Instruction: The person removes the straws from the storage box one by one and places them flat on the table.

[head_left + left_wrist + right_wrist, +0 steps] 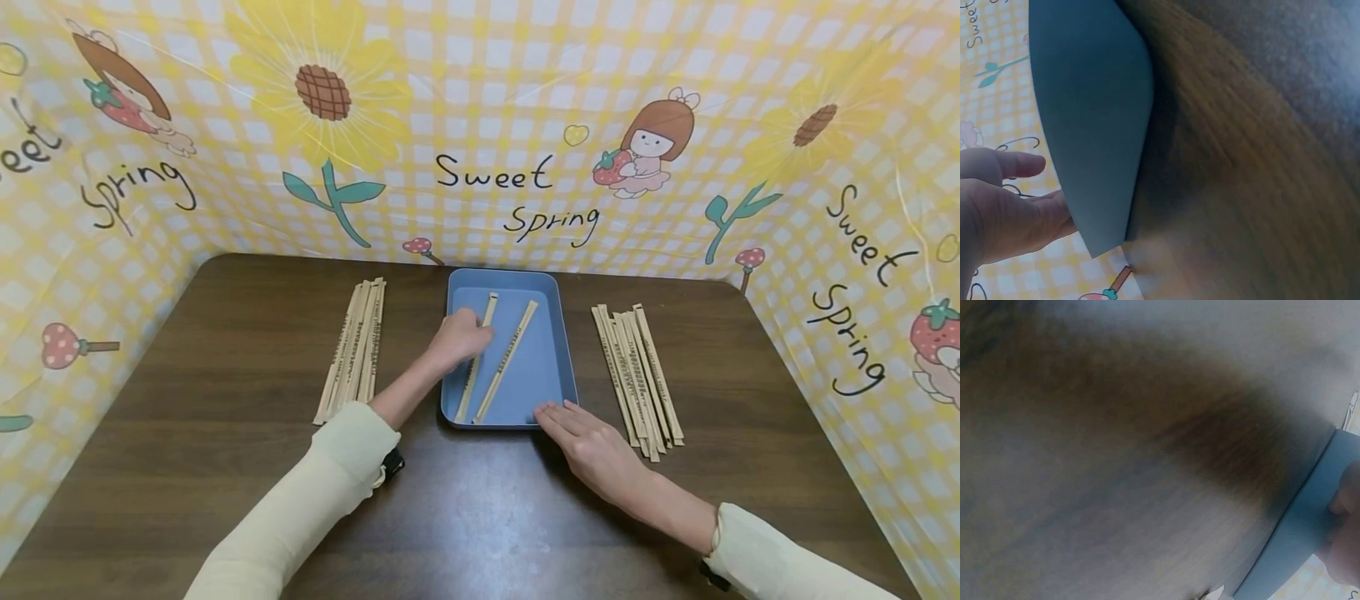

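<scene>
A blue tray lies on the table with two slim paper-wrapped sticks in it. My left hand reaches over the tray's left side, fingers curled across the left paper-wrapped stick, gripping its middle part. In the left wrist view the tray's wall hides the fingertips of the left hand. The other wrapped stick slants to the right of it. My right hand rests with extended fingers against the tray's near right corner; the right wrist view shows part of that hand at the tray wall.
A bundle of wrapped sticks lies left of the tray. Another bundle lies right of it, beside the right hand. The brown table ends at a yellow checked cloth at the back and sides.
</scene>
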`<move>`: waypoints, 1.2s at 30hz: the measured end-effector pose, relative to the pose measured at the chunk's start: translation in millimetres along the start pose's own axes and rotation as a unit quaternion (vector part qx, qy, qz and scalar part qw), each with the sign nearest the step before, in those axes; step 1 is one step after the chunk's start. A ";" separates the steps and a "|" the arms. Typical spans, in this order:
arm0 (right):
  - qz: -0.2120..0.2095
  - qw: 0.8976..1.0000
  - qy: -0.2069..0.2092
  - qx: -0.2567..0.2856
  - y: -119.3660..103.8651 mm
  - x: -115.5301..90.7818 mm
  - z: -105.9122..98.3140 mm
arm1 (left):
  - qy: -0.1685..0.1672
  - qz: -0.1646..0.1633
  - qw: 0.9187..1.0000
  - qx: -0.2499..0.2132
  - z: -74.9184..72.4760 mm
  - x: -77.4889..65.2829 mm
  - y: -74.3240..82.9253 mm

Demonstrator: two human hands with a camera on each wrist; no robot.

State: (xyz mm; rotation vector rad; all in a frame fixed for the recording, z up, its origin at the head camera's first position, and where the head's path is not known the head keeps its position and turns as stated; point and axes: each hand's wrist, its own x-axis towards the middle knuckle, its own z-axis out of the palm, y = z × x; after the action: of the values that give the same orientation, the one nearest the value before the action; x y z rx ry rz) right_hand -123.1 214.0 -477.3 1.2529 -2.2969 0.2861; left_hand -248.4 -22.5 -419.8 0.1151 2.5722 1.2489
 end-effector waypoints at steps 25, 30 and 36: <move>0.009 1.000 -0.014 -0.006 0.0 -0.7 0.8 | -0.028 0.023 0.996 0.087 17.6 19.3 -4.2; 0.008 1.000 -0.008 -0.002 0.1 -0.7 0.9 | -0.025 0.048 0.991 0.125 20.7 15.3 -1.6; 0.018 1.000 -0.021 0.000 -0.3 -2.5 1.0 | -0.024 0.050 0.989 0.135 19.1 16.0 -1.9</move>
State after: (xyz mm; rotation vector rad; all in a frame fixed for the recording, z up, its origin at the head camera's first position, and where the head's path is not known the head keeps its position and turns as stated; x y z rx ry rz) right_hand -122.1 215.2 -479.4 1.2287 -2.3576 0.2736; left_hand -258.2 -6.2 -436.0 0.3299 2.7081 0.9092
